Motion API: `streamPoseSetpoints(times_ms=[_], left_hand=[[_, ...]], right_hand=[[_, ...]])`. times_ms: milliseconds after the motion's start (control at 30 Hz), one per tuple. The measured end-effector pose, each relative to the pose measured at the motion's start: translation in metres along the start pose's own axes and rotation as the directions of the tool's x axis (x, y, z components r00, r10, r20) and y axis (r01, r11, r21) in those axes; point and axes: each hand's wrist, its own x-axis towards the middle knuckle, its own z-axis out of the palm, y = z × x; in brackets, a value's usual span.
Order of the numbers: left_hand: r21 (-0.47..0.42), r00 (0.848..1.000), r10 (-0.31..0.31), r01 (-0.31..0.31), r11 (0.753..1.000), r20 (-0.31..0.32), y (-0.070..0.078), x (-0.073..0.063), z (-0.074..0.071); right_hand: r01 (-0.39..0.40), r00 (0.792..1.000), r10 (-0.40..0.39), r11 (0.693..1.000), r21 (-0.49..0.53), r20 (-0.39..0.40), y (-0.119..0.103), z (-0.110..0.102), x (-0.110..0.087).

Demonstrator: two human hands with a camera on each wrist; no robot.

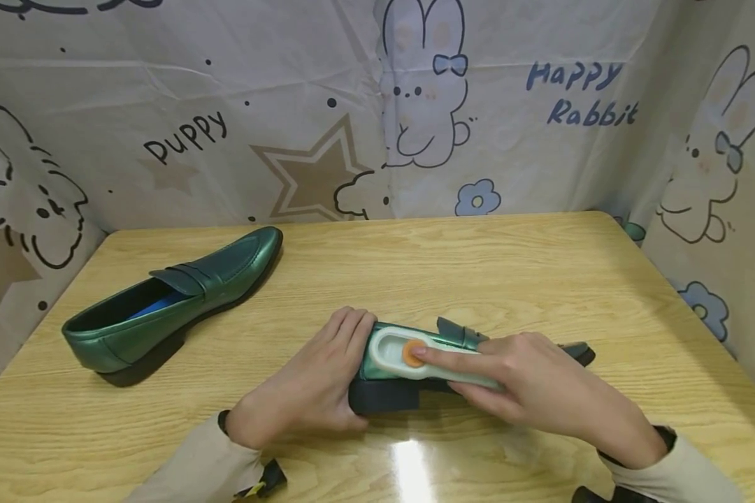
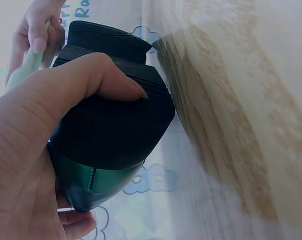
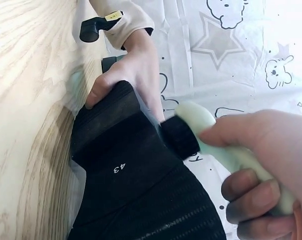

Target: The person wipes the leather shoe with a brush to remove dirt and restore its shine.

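A green loafer (image 1: 384,397) is held on its side near the middle of the table, its black sole facing the wearer. My left hand (image 1: 314,377) grips its heel end, the thumb pressing the black heel (image 2: 111,120) in the left wrist view. My right hand (image 1: 528,384) holds a pale green brush (image 1: 386,351) by its handle, index finger on an orange button (image 1: 413,353). The right wrist view shows the brush's black bristles (image 3: 180,137) against the shoe's side, beside the sole (image 3: 141,185) marked 43. That view hides most of the upper.
Another green loafer (image 1: 182,293) stands upright at the left of the wooden table (image 1: 478,272), its toe toward the back. Cloth printed with cartoon rabbits (image 1: 424,91) hangs behind the table and along its sides.
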Motion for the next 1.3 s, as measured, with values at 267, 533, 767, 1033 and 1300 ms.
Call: streamPoseSetpoints(times_ms=[267, 533, 767, 1033, 1300], left_hand=[[0.009, 0.999, -0.018, 0.018, 1.0, 0.036, 0.001, 0.001, -0.001], [0.006, 1.0, -0.023, 0.023, 1.0, 0.021, 0.0, 0.0, -0.001], [0.001, 1.0, -0.02, 0.02, 1.0, 0.023, 0.0, 0.0, 0.0], [-0.009, 1.0, -0.016, 0.016, 1.0, 0.012, 0.0, 0.0, 0.001], [0.0, 1.0, -0.021, 0.021, 1.0, 0.022, 0.001, 0.0, 0.0]], right_hand=[[-0.077, 0.993, 0.063, 0.985, -0.154, -0.096, 0.005, -0.003, -0.001], [-0.112, 0.986, 0.084, 0.973, -0.203, -0.143, 0.008, -0.001, 0.0], [-0.135, 0.975, 0.089, 0.965, -0.226, -0.204, 0.013, -0.002, 0.0], [-0.036, 0.998, 0.04, 0.994, 0.105, -0.041, 0.003, 0.003, 0.002], [0.025, 0.999, -0.029, 0.99, 0.142, 0.026, 0.001, 0.003, 0.002]])
